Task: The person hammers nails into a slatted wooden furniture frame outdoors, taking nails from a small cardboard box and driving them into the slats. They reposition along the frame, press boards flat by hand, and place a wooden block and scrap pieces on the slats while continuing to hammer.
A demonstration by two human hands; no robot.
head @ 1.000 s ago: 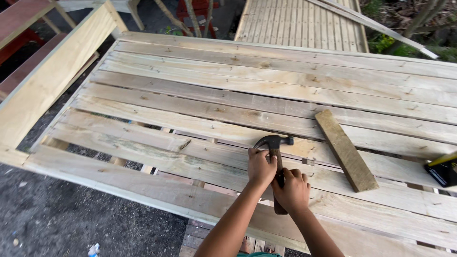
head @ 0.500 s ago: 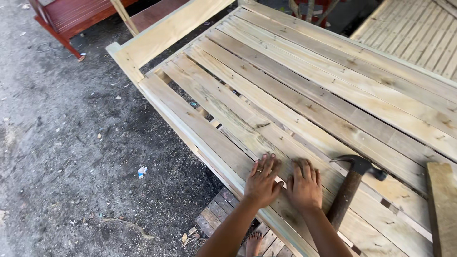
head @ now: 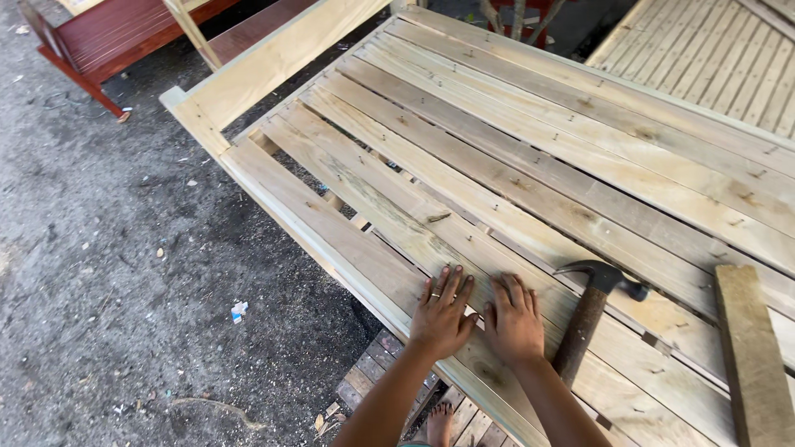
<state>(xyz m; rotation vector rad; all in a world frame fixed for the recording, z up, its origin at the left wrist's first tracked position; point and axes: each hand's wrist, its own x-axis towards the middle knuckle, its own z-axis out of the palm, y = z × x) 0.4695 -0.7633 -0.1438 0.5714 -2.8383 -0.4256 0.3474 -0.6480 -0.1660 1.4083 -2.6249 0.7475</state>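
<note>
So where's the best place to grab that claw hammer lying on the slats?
Probably the lower handle of the claw hammer, from above with the right hand beside it. It lies flat on the slatted wooden frame, head pointing away, handle end nearest the person and unobstructed.

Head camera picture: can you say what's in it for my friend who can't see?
Two bare hands, left hand and right hand, press flat side by side on a pale wooden slatted frame. A claw hammer lies on the slats just right of them, a loose wood block lies farther right, and grey ground shows on the left.
</note>
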